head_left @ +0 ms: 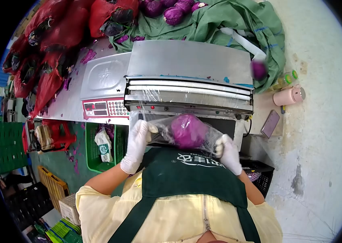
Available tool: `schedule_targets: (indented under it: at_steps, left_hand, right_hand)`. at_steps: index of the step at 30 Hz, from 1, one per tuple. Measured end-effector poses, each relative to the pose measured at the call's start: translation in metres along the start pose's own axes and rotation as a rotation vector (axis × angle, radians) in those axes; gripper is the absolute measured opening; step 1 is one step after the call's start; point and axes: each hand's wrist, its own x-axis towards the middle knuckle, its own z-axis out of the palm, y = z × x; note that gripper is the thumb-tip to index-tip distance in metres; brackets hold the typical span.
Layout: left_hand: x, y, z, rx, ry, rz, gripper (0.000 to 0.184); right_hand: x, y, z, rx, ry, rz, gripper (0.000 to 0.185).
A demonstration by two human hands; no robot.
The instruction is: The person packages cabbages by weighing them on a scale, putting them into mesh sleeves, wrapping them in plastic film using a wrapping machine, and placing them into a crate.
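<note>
A purple cabbage hangs in transparent plastic film close to my apron, over the dark plate of the film wrapping machine. In a white glove, my left hand is closed on the film to the left of the cabbage. My right hand, gloved too, pinches the film on the right side. Between both hands the film is stretched around the cabbage, and a strand of it runs up toward the machine's white rollers.
A scale with a red keypad stands left of the machine. Red net sacks and a green cloth with cabbages lie behind. On the right are a pink bottle and a phone. A green crate sits below left.
</note>
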Motion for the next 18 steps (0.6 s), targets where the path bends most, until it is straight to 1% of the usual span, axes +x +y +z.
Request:
schedule_targets:
  at_steps: [1, 2, 3, 4, 5, 7, 8, 9, 10, 11, 12, 13, 15, 17, 18]
  left_hand:
    - [-0.003, 0.002, -0.005, -0.093, 0.0, -0.126, 0.038]
    - [-0.01, -0.003, -0.007, -0.106, 0.049, -0.275, 0.04]
    - [-0.023, -0.011, -0.01, -0.116, 0.103, -0.43, 0.042]
    - [-0.039, -0.024, -0.017, -0.102, 0.009, -0.528, 0.045]
    - [-0.048, -0.054, -0.024, -0.046, 0.022, -0.65, 0.04]
    - [-0.053, -0.111, -0.022, 0.181, -0.001, -0.626, 0.031]
    - [-0.05, -0.12, -0.011, 0.247, -0.127, -0.678, 0.025]
    - [-0.042, -0.128, 0.006, 0.305, -0.225, -0.715, 0.02]
    - [-0.039, -0.154, 0.024, 0.128, -0.32, -0.747, 0.013]
    - [-0.037, -0.169, 0.036, 0.3, -0.519, -0.765, 0.013]
    - [-0.032, -0.137, 0.062, 0.761, -0.886, -0.608, 0.013]
    - [-0.038, -0.259, 0.07, 0.845, -0.899, 0.189, 0.015]
    - [-0.079, -0.239, 0.072, 0.677, -0.684, 0.34, 0.028]
    - [-0.109, -0.182, 0.079, 0.952, -0.753, -0.146, 0.041]
    - [-0.123, -0.167, 0.083, 0.857, -0.748, -0.194, 0.042]
  right_hand:
    - [-0.003, -0.007, -0.006, 0.009, 0.051, 0.017, 0.033]
    - [-0.002, -0.002, -0.017, 0.201, 0.097, 0.114, 0.034]
    - [-0.003, 0.007, -0.036, 0.219, 0.091, 0.244, 0.036]
    - [-0.005, 0.021, -0.054, 0.198, 0.067, 0.325, 0.036]
    - [-0.007, 0.038, -0.068, 0.176, 0.043, 0.405, 0.035]
    - [-0.007, 0.075, -0.083, -0.088, -0.03, 0.495, 0.037]
    - [-0.003, 0.087, -0.078, -0.308, -0.091, 0.377, 0.037]
    - [0.019, 0.113, -0.068, -0.329, -0.024, 0.384, 0.038]
    - [0.029, 0.129, -0.055, -0.315, -0.017, 0.356, 0.036]
    - [0.028, 0.136, -0.042, -0.239, -0.055, 0.32, 0.034]
    - [0.024, 0.132, -0.027, -0.142, -0.144, 0.297, 0.033]
    - [0.012, 0.122, -0.012, -0.038, -0.23, 0.293, 0.031]
    - [-0.017, 0.095, 0.017, 0.099, -0.43, 0.313, 0.028]
    - [-0.05, 0.069, 0.045, 0.156, -0.627, 0.344, 0.025]
    - [-0.069, 0.061, 0.056, 0.188, -0.708, 0.361, 0.024]
